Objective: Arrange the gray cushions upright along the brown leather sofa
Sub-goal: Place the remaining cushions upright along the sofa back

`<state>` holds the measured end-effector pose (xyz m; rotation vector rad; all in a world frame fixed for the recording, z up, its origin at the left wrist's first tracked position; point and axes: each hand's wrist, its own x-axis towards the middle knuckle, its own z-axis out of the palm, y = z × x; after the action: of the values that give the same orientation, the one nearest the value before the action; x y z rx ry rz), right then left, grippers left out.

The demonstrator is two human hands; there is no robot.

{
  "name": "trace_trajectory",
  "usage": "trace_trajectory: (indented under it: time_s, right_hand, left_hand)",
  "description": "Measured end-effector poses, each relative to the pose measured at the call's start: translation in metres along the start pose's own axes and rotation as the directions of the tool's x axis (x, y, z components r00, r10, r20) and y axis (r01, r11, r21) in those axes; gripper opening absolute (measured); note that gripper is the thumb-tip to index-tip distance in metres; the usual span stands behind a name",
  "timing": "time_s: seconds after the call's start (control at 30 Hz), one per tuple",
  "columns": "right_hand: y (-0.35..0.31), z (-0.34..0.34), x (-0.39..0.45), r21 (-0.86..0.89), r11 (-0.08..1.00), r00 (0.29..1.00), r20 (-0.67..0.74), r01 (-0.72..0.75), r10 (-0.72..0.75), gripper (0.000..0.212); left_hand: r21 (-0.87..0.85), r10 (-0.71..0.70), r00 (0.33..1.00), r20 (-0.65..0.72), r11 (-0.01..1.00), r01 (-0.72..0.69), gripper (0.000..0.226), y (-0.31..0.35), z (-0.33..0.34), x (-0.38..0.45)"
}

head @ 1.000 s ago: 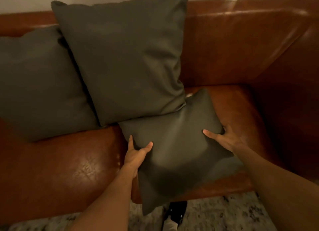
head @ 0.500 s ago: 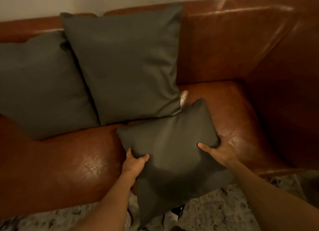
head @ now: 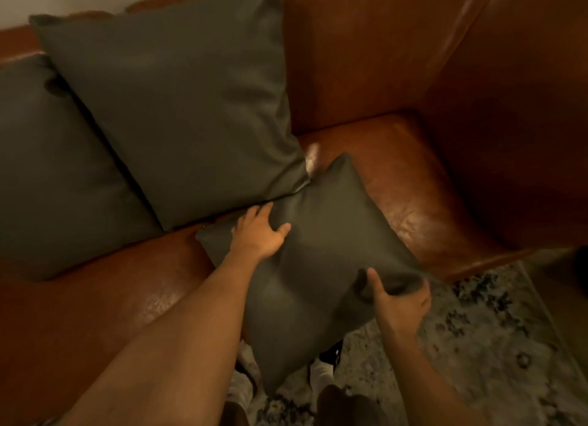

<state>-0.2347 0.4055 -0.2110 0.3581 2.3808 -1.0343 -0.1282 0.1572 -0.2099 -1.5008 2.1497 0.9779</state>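
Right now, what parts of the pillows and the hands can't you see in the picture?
All in the head view:
- Left dark gray square cushion: cut off by the picture's left edge, partly covered by the middle gray cushion.
- Small gray cushion: its underside is hidden.
- Right hand: fingertips tucked under that cushion's corner.
- Left hand: palm hidden against the fabric.
- Brown leather sofa: its left end is out of frame.

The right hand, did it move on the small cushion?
Yes. The right hand slid from the small cushion's far side edge to its near corner, past the sofa seat's front edge, over the rug.
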Motion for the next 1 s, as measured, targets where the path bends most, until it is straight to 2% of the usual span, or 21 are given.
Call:
trace_trajectory:
  time_s: [0.07, 0.13, 0.2, 0.27, 0.33, 0.43, 0.53, 0.6, 0.77, 0.9, 1.0]
  right_hand:
    - [0.011, 0.006, -0.011, 0.202, 0.964, 0.985, 0.036, -0.174, 0.17, 0.12]
    - [0.02, 0.014, -0.022, 0.299, 0.889, 0.937, 0.155, -0.347, 0.313, 0.117]
    - [0.023, 0.026, -0.03, 0.354, 0.805, 0.876, 0.271, -0.477, 0.4, 0.126]
    - [0.024, 0.036, -0.036, 0.423, 0.717, 0.832, 0.32, -0.553, 0.453, 0.147]
    - [0.023, 0.042, -0.041, 0.49, 0.653, 0.817, 0.333, -0.577, 0.472, 0.155]
    - [0.023, 0.046, -0.042, 0.528, 0.622, 0.813, 0.316, -0.579, 0.489, 0.149]
    - [0.021, 0.045, -0.041, 0.558, 0.596, 0.814, 0.339, -0.577, 0.471, 0.164]
    - [0.02, 0.045, -0.038, 0.559, 0.581, 0.804, 0.357, -0.592, 0.476, 0.163]
    - [0.016, 0.047, -0.032, 0.564, 0.523, 0.765, 0.392, -0.639, 0.511, 0.137]
    - [0.007, 0.044, -0.032, 0.591, 0.539, 0.798, 0.399, -0.601, 0.452, 0.152]
    - [0.012, 0.035, -0.018, 0.58, 0.55, 0.799, 0.406, -0.601, 0.444, 0.143]
  left_hand:
    - [0.034, 0.027, 0.999, 0.044, 0.999, -0.029, 0.083, 0.007, -0.002, 0.01]
    - [0.056, 0.041, 0.995, 0.086, 0.997, -0.046, 0.088, 0.011, -0.004, 0.02]
    - [0.067, 0.031, 0.993, 0.115, 0.997, -0.039, 0.094, 0.011, -0.006, 0.028]
    - [0.084, 0.026, 0.988, 0.154, 0.996, -0.039, 0.098, 0.011, -0.004, 0.036]
    - [0.119, 0.022, 0.985, 0.169, 0.992, -0.043, 0.1, 0.009, -0.001, 0.041]
    - [0.161, 0.006, 0.984, 0.177, 0.986, -0.035, 0.103, 0.008, 0.001, 0.048]
    - [0.149, -0.01, 0.978, 0.206, 0.989, -0.022, 0.121, 0.006, 0.0, 0.056]
    - [0.103, -0.014, 0.975, 0.22, 0.995, -0.009, 0.131, 0.003, 0.001, 0.06]
    - [-0.033, -0.024, 0.972, 0.234, 0.999, 0.032, 0.106, 0.011, 0.0, 0.046]
    - [-0.104, 0.014, 0.978, 0.211, 0.995, 0.009, 0.084, 0.024, -0.002, 0.031]
    - [-0.149, 0.015, 0.978, 0.208, 0.989, 0.016, 0.09, 0.034, -0.002, 0.016]
